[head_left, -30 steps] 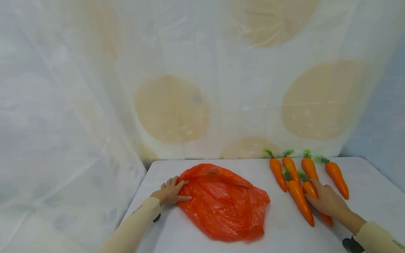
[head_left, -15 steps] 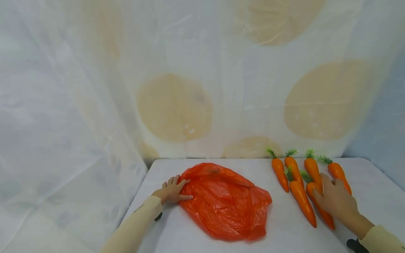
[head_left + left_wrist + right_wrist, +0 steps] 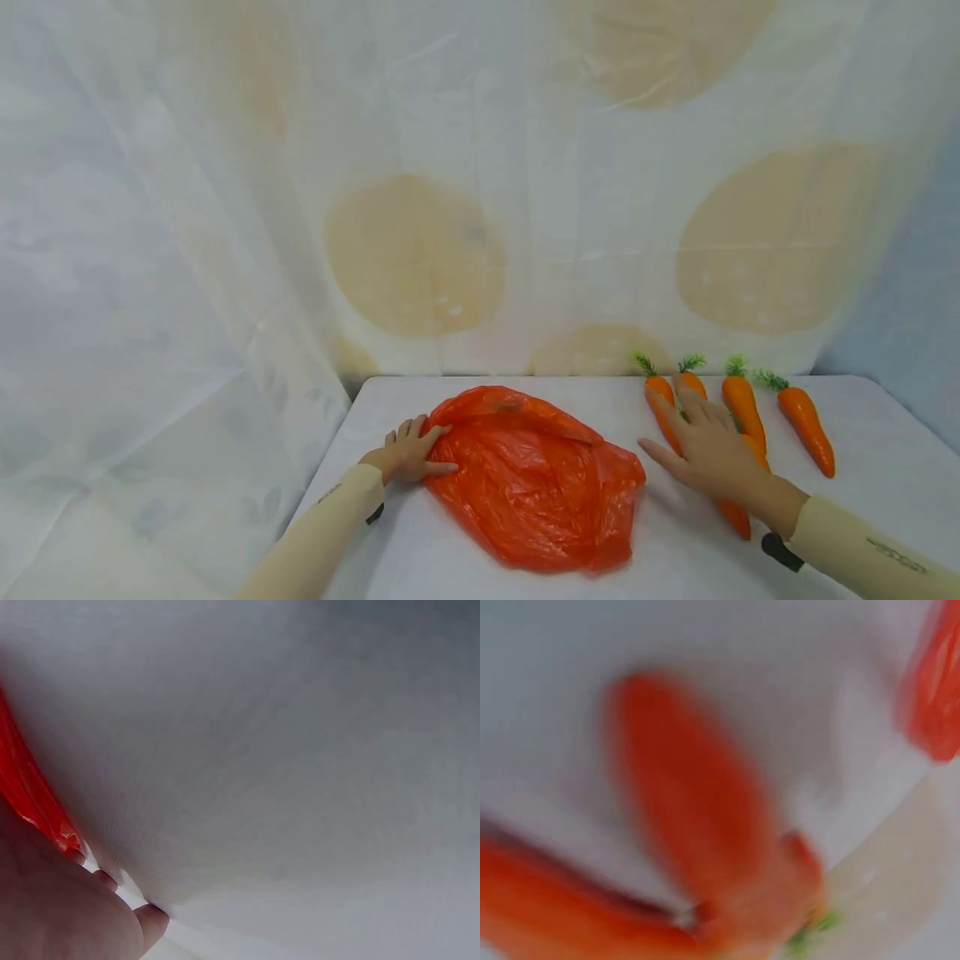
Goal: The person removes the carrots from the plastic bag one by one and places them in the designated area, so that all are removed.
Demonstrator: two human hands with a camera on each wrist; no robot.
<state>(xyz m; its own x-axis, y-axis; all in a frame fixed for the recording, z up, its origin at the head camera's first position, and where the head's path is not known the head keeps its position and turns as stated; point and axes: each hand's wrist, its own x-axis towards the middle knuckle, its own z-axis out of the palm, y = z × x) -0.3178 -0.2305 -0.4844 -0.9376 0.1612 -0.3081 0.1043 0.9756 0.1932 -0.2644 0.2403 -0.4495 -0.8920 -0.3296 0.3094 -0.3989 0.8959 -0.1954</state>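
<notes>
A crumpled orange-red plastic bag point(image 3: 532, 500) lies flat on the white table. My left hand point(image 3: 408, 451) rests spread at its left edge, thumb and forefinger over the plastic. In the left wrist view that hand point(image 3: 60, 900) lies with its fingertips by the bag point(image 3: 30, 791). Glossy orange carrots with green tops lie in a group on the right. Over the left ones, my right hand point(image 3: 712, 454) reaches with straight, parted fingers, partly hiding a front carrot point(image 3: 733, 518). The right wrist view is blurred; a carrot point(image 3: 690, 787) fills its middle.
One carrot point(image 3: 807, 429) lies apart at the far right, beside another carrot point(image 3: 742, 407). The white table point(image 3: 877, 425) ends at the back against a hanging sheet point(image 3: 592, 283) with tan round patches. More sheeting point(image 3: 150, 350) hangs at the left.
My right hand has left the front right carrot it was gripping and moved left over the neighbouring carrots, its fingers straightening. The left hand and the bag stay put.
</notes>
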